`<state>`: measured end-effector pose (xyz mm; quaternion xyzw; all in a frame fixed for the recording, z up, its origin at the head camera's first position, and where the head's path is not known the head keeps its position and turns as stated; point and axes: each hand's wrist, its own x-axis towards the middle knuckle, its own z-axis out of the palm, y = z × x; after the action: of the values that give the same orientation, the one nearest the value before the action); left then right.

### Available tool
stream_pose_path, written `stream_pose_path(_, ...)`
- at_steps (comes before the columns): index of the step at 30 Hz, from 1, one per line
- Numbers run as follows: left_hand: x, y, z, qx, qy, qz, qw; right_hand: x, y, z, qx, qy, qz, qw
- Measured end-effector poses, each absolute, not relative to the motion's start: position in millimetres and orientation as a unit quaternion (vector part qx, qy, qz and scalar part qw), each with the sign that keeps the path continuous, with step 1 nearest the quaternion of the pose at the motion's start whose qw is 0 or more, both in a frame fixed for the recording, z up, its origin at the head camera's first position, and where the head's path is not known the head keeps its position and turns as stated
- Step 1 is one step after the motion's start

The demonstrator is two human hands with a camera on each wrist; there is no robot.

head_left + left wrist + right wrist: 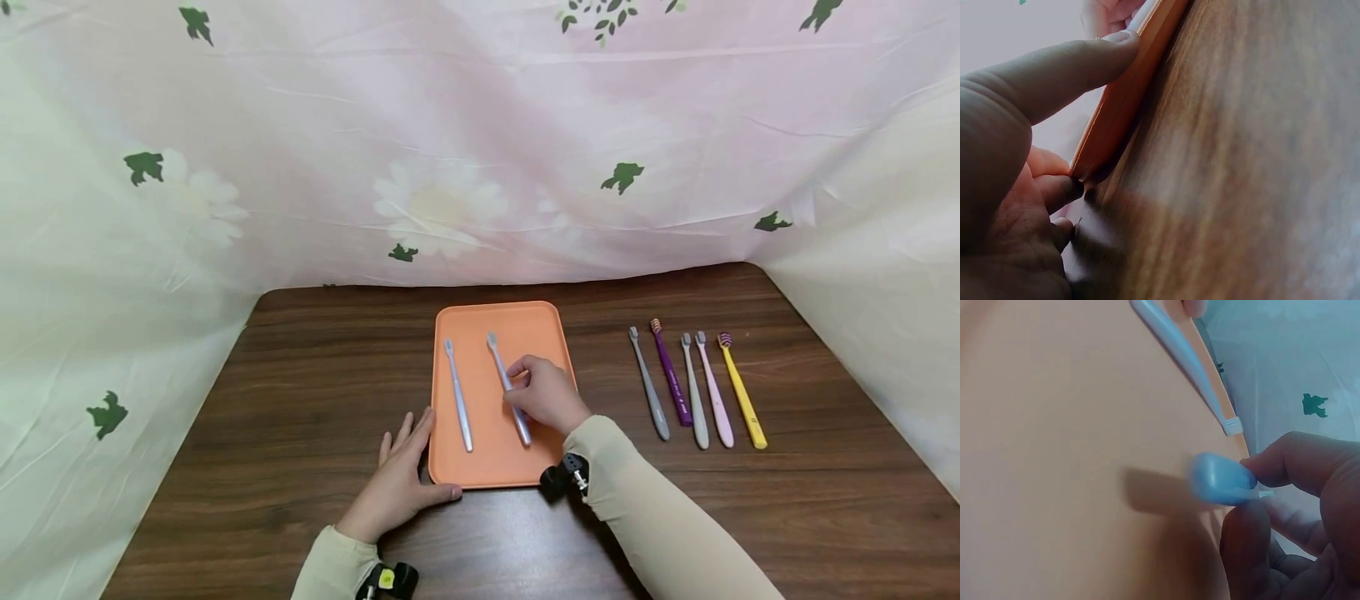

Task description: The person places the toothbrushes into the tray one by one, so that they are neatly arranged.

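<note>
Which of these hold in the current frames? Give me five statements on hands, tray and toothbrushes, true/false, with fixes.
1. The right hand pinches a light-blue toothbrush over the orange tray. True.
2. The left hand grips the yellow toothbrush. False: the left hand touches the tray's edge; the yellow toothbrush lies on the table.
3. Another toothbrush lies on the tray, left of the pinched one. True.
4. The purple toothbrush lies on the tray. False: it is on the table, right of the tray.
5. Five toothbrushes lie on the table, right of the tray. True.
</note>
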<state>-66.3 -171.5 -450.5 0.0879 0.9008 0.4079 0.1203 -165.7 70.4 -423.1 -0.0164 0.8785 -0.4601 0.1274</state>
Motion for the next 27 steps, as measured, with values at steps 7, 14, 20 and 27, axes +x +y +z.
stream_pose_path(7, -67, -172, -451, 0.087, 0.903, 0.405, 0.118, -165, 61, -424, -0.014, 0.873, -0.468, 0.133)
stream_pose_path(14, -68, -172, -451, 0.087, 0.903, 0.406, 0.116, -166, 50, -425, -0.024, 0.867, -0.478, 0.137)
stream_pose_path(20, -68, -173, -452, 0.087, 0.904, 0.403, 0.113, -168, 42, -427, -0.029, 0.861, -0.485, 0.148)
stream_pose_path(27, -67, -171, -451, 0.090, 0.903, 0.405, 0.110, -168, 35, -426, -0.035, 0.858, -0.489, 0.154)
